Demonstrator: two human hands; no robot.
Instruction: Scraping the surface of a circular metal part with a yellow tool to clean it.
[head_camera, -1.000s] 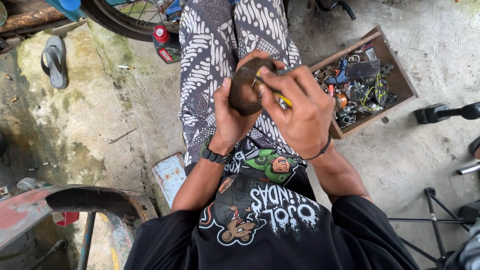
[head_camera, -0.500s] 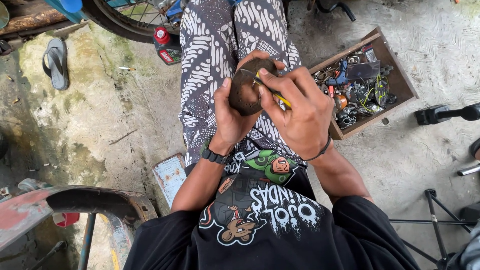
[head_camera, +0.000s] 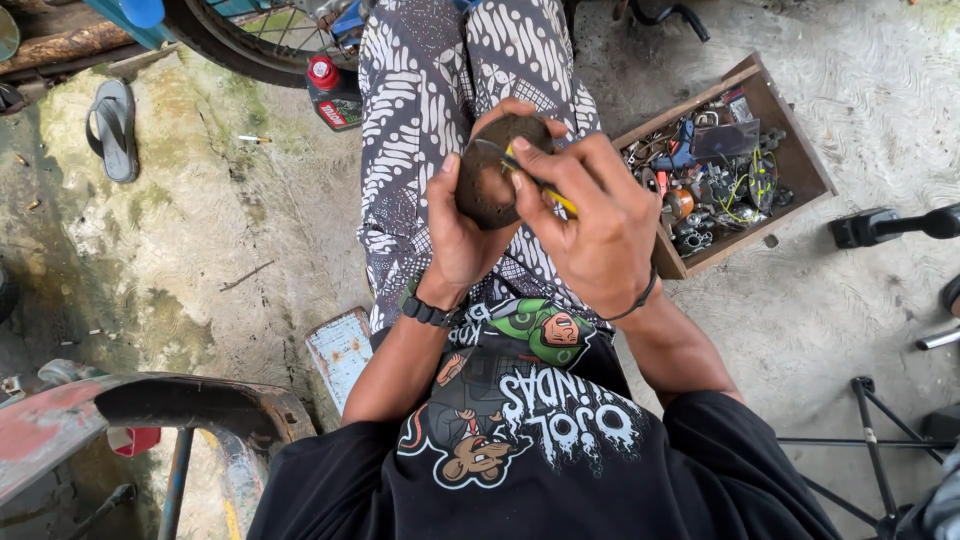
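Note:
My left hand (head_camera: 462, 228) cups a round, rusty brown metal part (head_camera: 492, 182) over my lap, above black-and-white patterned trousers. My right hand (head_camera: 592, 222) grips a thin tool with a yellow handle (head_camera: 552, 196); its tip rests on the top edge of the round part. A dark watch sits on my left wrist and a thin black band on my right wrist. The far side of the round part is hidden by my fingers.
A wooden box (head_camera: 790, 165) with several small metal parts and wires lies right of my legs. A red-capped bottle (head_camera: 330, 92) stands by a bicycle wheel (head_camera: 235, 40). A sandal (head_camera: 112, 128) lies left. A rusty metal frame (head_camera: 150, 400) sits bottom left, black stands right.
The hands stay on the round part; the right hand has shifted the yellow-handled tool slightly across its top edge. Nothing else has moved.

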